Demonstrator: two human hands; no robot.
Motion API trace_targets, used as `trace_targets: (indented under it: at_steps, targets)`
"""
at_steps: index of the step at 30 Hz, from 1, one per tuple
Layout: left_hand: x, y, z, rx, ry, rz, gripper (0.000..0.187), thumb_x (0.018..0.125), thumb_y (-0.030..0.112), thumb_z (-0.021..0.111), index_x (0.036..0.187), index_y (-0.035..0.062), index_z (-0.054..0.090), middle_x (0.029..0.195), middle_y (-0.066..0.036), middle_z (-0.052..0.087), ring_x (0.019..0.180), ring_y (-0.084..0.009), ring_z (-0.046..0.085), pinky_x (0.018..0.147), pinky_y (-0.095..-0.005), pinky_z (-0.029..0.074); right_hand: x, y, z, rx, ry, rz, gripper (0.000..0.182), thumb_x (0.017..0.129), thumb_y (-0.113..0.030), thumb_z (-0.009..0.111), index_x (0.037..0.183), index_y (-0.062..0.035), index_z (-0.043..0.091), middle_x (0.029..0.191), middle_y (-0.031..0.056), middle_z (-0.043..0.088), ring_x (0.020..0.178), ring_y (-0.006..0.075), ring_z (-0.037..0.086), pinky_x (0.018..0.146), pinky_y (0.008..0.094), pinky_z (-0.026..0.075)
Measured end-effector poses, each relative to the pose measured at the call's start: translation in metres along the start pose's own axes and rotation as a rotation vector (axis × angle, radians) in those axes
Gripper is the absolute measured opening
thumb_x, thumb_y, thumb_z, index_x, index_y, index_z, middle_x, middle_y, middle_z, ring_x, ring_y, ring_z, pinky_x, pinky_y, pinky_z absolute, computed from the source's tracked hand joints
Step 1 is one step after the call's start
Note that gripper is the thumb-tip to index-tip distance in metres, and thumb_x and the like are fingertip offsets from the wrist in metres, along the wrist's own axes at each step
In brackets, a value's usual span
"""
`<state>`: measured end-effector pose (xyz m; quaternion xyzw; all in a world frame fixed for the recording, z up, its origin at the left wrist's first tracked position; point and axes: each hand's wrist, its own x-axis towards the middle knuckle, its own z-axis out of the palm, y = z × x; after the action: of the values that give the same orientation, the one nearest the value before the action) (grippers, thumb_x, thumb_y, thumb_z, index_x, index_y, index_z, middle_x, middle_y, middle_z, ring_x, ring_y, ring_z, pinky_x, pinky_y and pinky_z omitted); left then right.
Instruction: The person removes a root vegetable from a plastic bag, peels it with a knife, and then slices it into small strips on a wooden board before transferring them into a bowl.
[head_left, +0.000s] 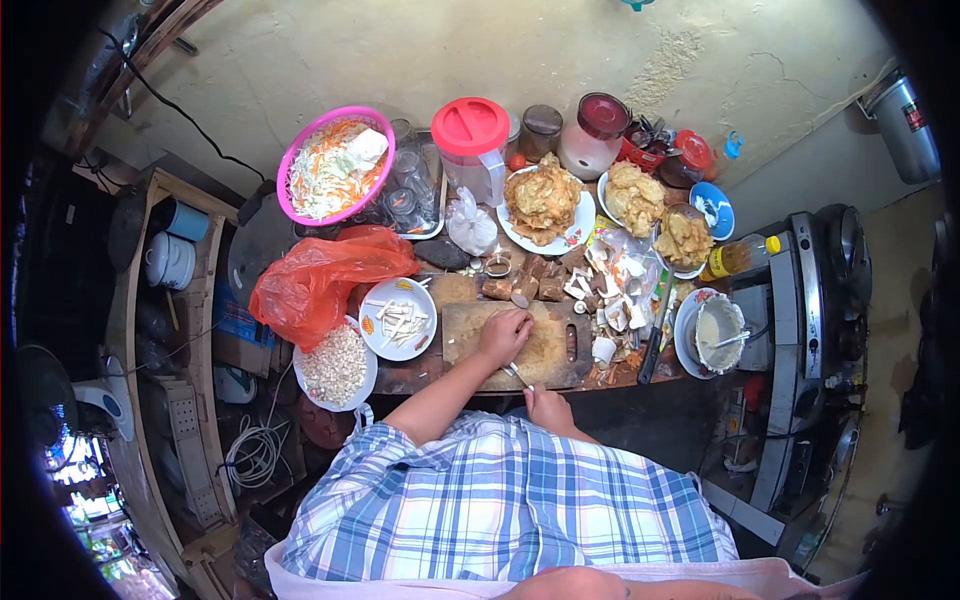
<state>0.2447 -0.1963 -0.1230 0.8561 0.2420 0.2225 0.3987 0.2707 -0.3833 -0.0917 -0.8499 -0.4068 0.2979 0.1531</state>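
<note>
My left hand (507, 335) rests on the wooden cutting board (466, 322), its fingers curled and pressed together; whatever they hold, if anything, is hidden. A brown root piece (520, 299) lies just beyond its fingertips. At the board's front edge, my right hand (550, 409) is closed round a small knife (514, 372), which points up and left toward my left wrist. Left of the board, a plate (376, 342) holds white sticks, and a bowl (368, 389) of small white cubes stands beside it. Brown root chunks (496, 289) lie behind the board.
Peelings (620, 290) and a large knife (654, 345) lie right of the board, near a batter bowl (686, 335). Behind stand a pink basin (292, 207) of shredded vegetables, a pitcher (470, 135) and fritters (543, 200). An orange plastic bag (320, 285) sits left, a stove (808, 300) right.
</note>
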Motion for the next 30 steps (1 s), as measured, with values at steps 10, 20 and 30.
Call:
trace_targets:
  at_steps: [10,20,30]
  targets:
    - [0.000,-0.002,-0.001,0.025,-0.054,0.028,0.014,0.083,0.019,0.059,0.082,0.0049,0.061,0.077,-0.013,0.062,0.073,-0.0320,0.059,0.067,-0.0420,0.045,0.000,0.002,-0.001,-0.118,0.071,-0.074,0.029,0.092,-0.031,0.051,0.085,-0.0022,0.053,0.062,0.0227,0.061,0.060,0.0424,0.062,0.055,0.0530,0.049]
    - [0.007,-0.006,-0.014,-0.031,-0.279,-0.076,0.018,0.078,0.019,0.064,0.088,0.0042,0.065,0.071,-0.011,0.062,0.065,-0.0264,0.061,0.062,-0.0375,0.048,0.001,-0.009,-0.003,0.053,0.044,-0.119,0.034,0.092,-0.031,0.049,0.083,0.0011,0.057,0.069,0.0265,0.061,0.066,0.0446,0.061,0.060,0.0526,0.049]
    - [0.001,-0.006,-0.011,0.005,-0.209,-0.051,0.020,0.077,0.022,0.066,0.087,0.0056,0.066,0.070,-0.010,0.062,0.065,-0.0267,0.061,0.061,-0.0380,0.047,0.000,-0.009,-0.008,0.007,0.043,-0.092,0.035,0.093,-0.031,0.049,0.081,0.0007,0.056,0.067,0.0271,0.059,0.066,0.0463,0.059,0.061,0.0537,0.047]
